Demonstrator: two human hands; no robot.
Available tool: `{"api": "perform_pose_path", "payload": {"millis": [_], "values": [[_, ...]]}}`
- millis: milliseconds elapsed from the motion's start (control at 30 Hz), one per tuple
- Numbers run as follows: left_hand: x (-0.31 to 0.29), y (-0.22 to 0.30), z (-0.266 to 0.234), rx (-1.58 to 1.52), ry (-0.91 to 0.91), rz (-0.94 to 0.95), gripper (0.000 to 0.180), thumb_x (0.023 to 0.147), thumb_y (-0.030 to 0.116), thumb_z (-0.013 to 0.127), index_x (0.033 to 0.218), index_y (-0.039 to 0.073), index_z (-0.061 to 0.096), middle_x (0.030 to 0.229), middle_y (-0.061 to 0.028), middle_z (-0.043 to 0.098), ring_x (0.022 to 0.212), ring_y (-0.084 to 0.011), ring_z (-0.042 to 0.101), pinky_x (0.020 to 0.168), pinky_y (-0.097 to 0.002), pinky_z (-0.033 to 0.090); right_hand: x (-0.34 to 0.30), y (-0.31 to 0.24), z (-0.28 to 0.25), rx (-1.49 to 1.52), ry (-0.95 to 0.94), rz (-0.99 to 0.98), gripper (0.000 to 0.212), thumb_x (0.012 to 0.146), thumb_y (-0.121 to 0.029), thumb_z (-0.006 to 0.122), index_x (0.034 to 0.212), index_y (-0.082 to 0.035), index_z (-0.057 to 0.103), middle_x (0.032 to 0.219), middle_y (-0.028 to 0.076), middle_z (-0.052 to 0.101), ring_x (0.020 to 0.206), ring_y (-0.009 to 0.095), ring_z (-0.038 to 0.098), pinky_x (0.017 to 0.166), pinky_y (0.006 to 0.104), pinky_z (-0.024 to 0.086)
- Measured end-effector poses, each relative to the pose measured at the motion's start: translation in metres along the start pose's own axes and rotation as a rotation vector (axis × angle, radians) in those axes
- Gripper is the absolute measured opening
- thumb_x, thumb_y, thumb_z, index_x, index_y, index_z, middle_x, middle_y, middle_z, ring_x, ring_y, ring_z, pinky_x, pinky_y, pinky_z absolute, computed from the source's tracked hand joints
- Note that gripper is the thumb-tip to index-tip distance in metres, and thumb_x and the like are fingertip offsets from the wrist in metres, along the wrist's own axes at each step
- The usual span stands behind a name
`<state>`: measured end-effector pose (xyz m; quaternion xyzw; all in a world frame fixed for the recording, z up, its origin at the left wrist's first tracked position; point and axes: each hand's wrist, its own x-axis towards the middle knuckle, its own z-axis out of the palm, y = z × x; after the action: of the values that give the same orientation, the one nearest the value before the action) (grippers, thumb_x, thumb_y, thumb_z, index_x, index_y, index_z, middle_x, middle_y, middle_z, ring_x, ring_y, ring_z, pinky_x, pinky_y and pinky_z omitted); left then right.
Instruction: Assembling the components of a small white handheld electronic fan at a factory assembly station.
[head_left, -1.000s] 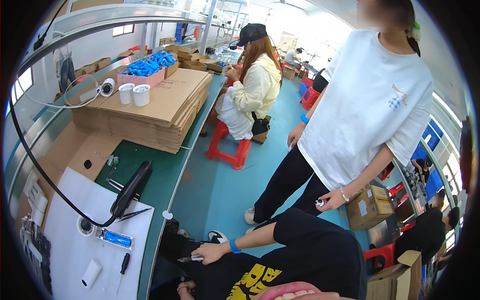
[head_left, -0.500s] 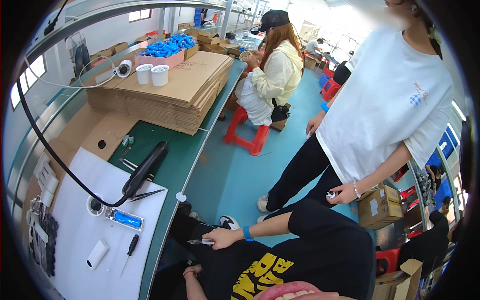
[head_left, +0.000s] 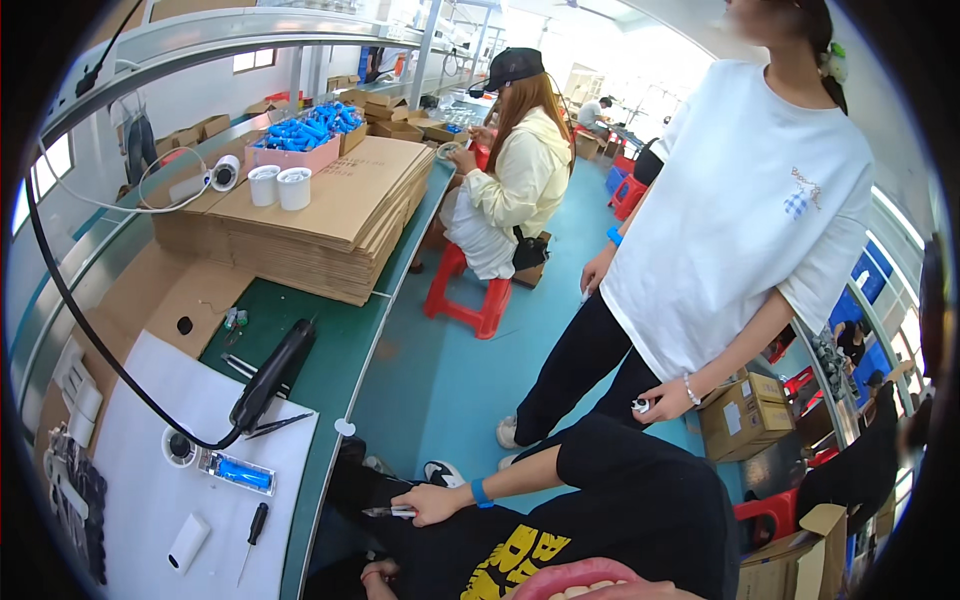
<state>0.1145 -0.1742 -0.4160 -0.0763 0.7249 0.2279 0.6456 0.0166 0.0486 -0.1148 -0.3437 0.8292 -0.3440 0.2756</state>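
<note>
My right hand (head_left: 433,505), a blue band at its wrist, rests over my dark-clothed lap. Its fingers are closed around small pliers (head_left: 390,512) with silver jaws and pale and red handles, pointing left toward the bench. Lower down, near the bottom edge, lies my left hand (head_left: 380,572) with a thin red cord at the wrist. Dark clothing and shadow hide its fingers, so what it holds cannot be made out. On the bench to the left are a screwdriver (head_left: 257,525), a white oblong housing (head_left: 188,543), a blue cell in a clear frame (head_left: 243,472) and a black corded power tool (head_left: 272,375).
Stacked flat cardboard (head_left: 330,225) bears white cups (head_left: 293,188) and a pink box (head_left: 297,156) of blue parts. A person in a white shirt (head_left: 740,230) stands close on the right, holding a small white item. Another person (head_left: 525,190) sits on a red stool (head_left: 470,300).
The whole view has shifted, so the bench and the people appear a little further left and most of them lower. My right hand keeps its grip on the pliers.
</note>
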Motion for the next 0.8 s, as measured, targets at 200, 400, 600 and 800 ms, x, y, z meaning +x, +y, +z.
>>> {"api": "perform_pose_path", "payload": {"millis": [200, 400, 600, 800], "values": [[0.008, 0.019, -0.014, 0.006, 0.009, 0.042, 0.023, 0.085, 0.022, 0.052, 0.1, 0.008, 0.061, 0.088, -0.009, 0.062, 0.07, -0.0216, 0.056, 0.064, -0.0348, 0.044, 0.0, -0.001, 0.0, 0.005, -0.01, 0.032, 0.041, 0.066, -0.016, 0.064, 0.103, -0.002, 0.053, 0.085, 0.023, 0.063, 0.086, 0.042, 0.062, 0.076, 0.0506, 0.048], [0.01, 0.028, -0.02, 0.006, 0.011, 0.073, 0.025, 0.086, 0.024, 0.052, 0.102, 0.008, 0.061, 0.09, -0.0089, 0.062, 0.072, -0.0216, 0.057, 0.066, -0.035, 0.045, 0.002, 0.001, 0.001, -0.015, 0.002, -0.007, 0.038, 0.066, -0.015, 0.063, 0.101, -0.003, 0.053, 0.078, 0.021, 0.063, 0.081, 0.041, 0.063, 0.072, 0.0489, 0.049], [0.011, 0.033, -0.018, -0.001, 0.005, 0.094, 0.027, 0.087, 0.026, 0.052, 0.104, 0.008, 0.061, 0.092, -0.0088, 0.063, 0.074, -0.0216, 0.057, 0.068, -0.0352, 0.045, 0.0, -0.001, -0.001, -0.003, -0.008, 0.013, 0.037, 0.067, -0.014, 0.063, 0.101, -0.003, 0.053, 0.078, 0.021, 0.063, 0.08, 0.041, 0.063, 0.072, 0.0485, 0.048], [0.012, 0.038, -0.017, -0.012, 0.0, 0.118, 0.029, 0.087, 0.028, 0.052, 0.107, 0.008, 0.061, 0.094, -0.0088, 0.063, 0.076, -0.0216, 0.058, 0.07, -0.0354, 0.045, -0.001, -0.003, 0.0, -0.003, 0.01, 0.004, 0.037, 0.067, -0.013, 0.064, 0.101, -0.003, 0.053, 0.078, 0.021, 0.063, 0.081, 0.042, 0.063, 0.072, 0.0488, 0.048]]}}
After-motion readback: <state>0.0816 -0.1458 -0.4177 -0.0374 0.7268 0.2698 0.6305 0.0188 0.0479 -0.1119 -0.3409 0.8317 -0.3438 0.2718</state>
